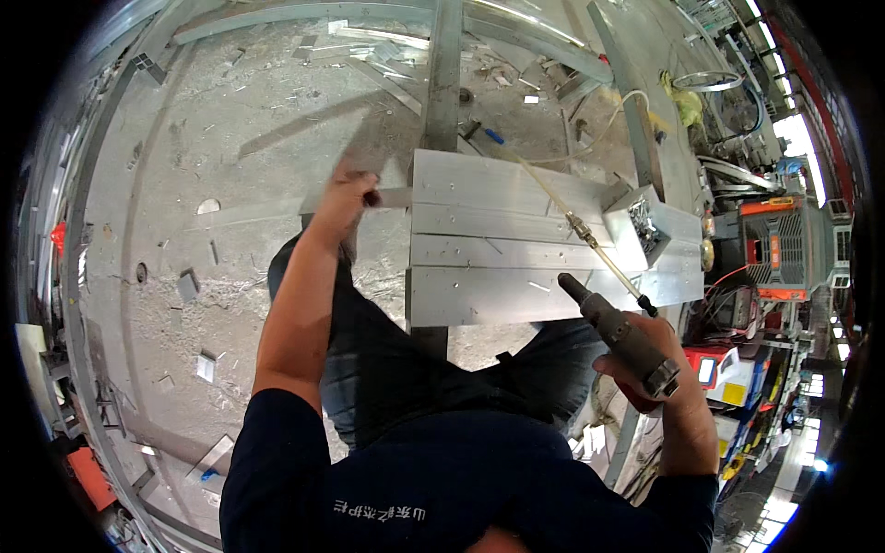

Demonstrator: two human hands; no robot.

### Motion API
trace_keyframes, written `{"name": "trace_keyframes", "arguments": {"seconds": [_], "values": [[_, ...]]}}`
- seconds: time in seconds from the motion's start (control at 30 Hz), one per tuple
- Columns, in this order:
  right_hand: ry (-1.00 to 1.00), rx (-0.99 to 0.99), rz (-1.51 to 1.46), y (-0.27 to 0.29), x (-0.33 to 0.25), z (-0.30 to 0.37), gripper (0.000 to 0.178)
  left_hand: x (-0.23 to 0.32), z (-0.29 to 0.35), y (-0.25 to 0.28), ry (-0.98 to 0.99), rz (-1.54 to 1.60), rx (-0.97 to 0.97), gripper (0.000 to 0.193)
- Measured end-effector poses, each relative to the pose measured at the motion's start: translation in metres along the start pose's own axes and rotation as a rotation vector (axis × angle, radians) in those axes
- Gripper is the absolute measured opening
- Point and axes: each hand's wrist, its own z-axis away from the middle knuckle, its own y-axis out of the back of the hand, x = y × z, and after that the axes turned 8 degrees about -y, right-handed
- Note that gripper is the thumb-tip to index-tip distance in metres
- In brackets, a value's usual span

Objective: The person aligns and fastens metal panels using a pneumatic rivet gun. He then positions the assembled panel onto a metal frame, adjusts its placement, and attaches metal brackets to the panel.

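My right hand [659, 359] is closed around a grey pneumatic rivet gun [627, 341], its nose pointing up and left over the near edge of the work surface. A hose [610, 265] with a brass fitting reaches up from beside this hand across the panels. My left hand [348, 195], smeared by motion, is off the left end of the aluminium panels [479, 295], close to a metal bar [396, 197]. Whether its fingers hold anything is not clear. On the panels' right side, an open metal box [638, 230] contains many small metal pieces, probably rivets.
Steel beams [445, 74] run beyond and under the panels. A blue-handled tool [495, 135] lies past the far edge. Metal scraps [387, 64] litter the concrete floor [240, 120]. An orange and grey machine [779, 249] stands at right, near cluttered shelving.
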Motion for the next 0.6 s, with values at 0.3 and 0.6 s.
{"name": "trace_keyframes", "arguments": {"seconds": [0.3, 0.6], "values": [[0.012, -0.002, -0.321, -0.062, 0.05, 0.052, 0.04, 0.031, 0.132, 0.068, -0.441, -0.982, 0.126, 0.025], [-0.056, 0.008, -0.374, -0.066, 0.05, 0.06, 0.04, 0.026, 0.177, 0.053, -0.317, -0.875, -0.101, 0.022]]}}
